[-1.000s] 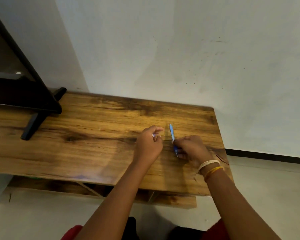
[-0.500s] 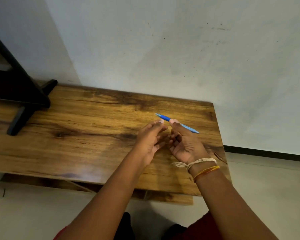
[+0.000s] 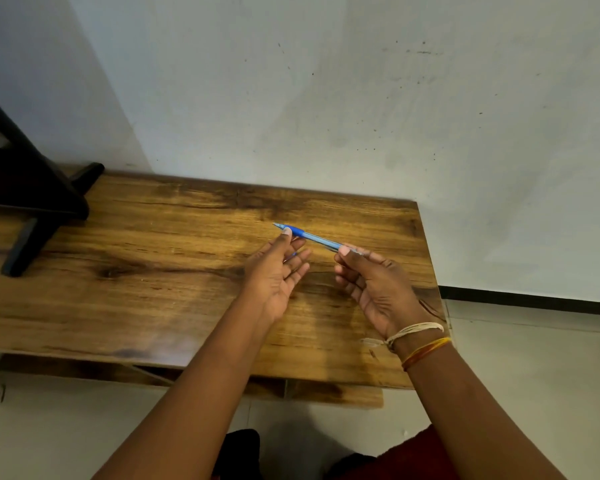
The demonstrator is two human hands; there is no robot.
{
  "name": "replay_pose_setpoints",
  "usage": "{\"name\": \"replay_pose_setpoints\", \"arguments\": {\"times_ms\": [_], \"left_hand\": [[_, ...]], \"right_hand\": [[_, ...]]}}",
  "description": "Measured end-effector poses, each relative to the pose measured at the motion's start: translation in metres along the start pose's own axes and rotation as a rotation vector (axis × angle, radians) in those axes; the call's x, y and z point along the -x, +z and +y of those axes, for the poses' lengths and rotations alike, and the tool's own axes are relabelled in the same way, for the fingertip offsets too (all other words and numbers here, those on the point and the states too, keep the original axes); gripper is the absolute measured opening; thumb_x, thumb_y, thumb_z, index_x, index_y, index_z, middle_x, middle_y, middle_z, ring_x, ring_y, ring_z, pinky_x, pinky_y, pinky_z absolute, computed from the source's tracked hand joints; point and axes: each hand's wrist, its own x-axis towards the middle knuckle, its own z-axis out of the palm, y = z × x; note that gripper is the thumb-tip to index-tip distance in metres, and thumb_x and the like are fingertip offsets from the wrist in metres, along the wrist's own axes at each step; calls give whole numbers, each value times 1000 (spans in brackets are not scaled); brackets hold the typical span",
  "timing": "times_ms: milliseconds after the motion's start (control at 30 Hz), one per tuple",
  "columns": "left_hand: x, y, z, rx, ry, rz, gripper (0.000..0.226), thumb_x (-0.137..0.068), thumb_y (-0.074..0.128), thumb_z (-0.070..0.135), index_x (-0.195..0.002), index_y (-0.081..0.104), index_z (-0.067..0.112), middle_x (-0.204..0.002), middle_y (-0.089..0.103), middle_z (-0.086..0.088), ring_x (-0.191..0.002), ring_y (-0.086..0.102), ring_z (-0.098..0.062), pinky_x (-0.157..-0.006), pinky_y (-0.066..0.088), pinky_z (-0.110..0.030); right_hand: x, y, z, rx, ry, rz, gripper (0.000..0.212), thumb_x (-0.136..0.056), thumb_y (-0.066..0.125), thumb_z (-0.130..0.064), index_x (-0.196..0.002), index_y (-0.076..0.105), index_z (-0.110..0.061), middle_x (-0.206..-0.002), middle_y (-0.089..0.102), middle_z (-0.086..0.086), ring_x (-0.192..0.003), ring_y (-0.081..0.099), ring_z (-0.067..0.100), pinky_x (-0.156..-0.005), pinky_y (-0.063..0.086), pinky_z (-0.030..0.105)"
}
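The pen [image 3: 317,240] hangs in the air over the far right part of the bench [image 3: 153,289]. The right hand [image 3: 378,285] pinches its back end and the left hand [image 3: 274,275] pinches near the tip (its other fingers [image 3: 298,271] are loose). It looks like taking the pen apart; the next move probably needs a straight pull or twist.

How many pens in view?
1. The blue pen is held above the wooden table: the left hand pinches its grip near the tip, the right hand pinches the other end. A small blue bit between the left fingers is too small to identify.
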Motion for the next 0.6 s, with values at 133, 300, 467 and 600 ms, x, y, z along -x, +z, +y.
{"name": "replay_pose_setpoints", "arguments": {"times_ms": [133,300,467,600], "left_hand": [[5,10,-9,-6,-40,-88,16,-87,64,22,-100,66,12,-78,74,-4,-66,69,-12,-59,56,-24],[3,12,-12,11,12,-69,18,-87,64,18,-100,68,6,-88,75,-6,-73,72,-13,-61,57,-23],[3,12,-12,55,22,-51,20,-86,64,15,-102,66,4,-93,75,-10,-79,74,-14,-66,59,-23],[2,7,-4,130,31,-16,15,-89,59,15,-98,65,5,-90,75,-9,-75,74,-14,-62,59,-23]], "right_hand": [[0,3,3,27,-6,-84,13,-94,56,-8,-97,67,-3,-80,72,11,-66,68,15,-65,57,25],[0,2,3,110,-66,-82,15,-92,59,-7,-102,68,2,-84,74,14,-73,71,18,-72,59,28],[-2,2,3,163,-158,-38,9,-89,62,-2,-95,68,1,-81,74,15,-72,74,17,-71,61,28],[-8,-1,3,99,-138,-36,11,-94,56,-4,-102,61,1,-89,74,17,-78,75,19,-69,61,26]]}}
